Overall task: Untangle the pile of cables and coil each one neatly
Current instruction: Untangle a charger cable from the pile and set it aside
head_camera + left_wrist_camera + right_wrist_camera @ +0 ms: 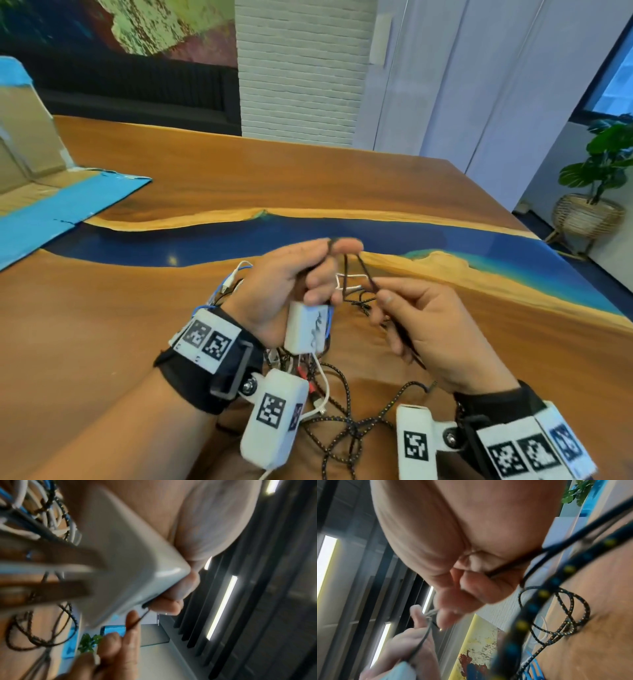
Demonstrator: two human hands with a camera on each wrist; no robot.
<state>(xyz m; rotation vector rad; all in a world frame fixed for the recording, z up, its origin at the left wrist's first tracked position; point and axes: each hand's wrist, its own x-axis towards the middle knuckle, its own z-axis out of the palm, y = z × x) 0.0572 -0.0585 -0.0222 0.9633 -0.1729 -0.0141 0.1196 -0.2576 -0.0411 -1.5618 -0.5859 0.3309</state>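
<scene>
Both hands are raised over a tangle of cables (337,404) on the wooden table (102,325). My left hand (308,270) pinches a loop of thin dark cable (356,270) between thumb and forefinger, while its lower fingers curl round a white charger block (306,327) (123,555). My right hand (394,308) pinches the same dark cable (510,566) a little to the right, and the cable runs on through its palm. A black braided cable (346,394) (563,609) with yellow flecks, white cables (323,380) and blue cables (202,308) lie mixed below the hands.
An opened cardboard box with blue flaps (51,205) lies at the table's far left. A blue resin band (239,236) crosses the table behind the hands. A potted plant (596,185) stands on the floor past the table's right edge.
</scene>
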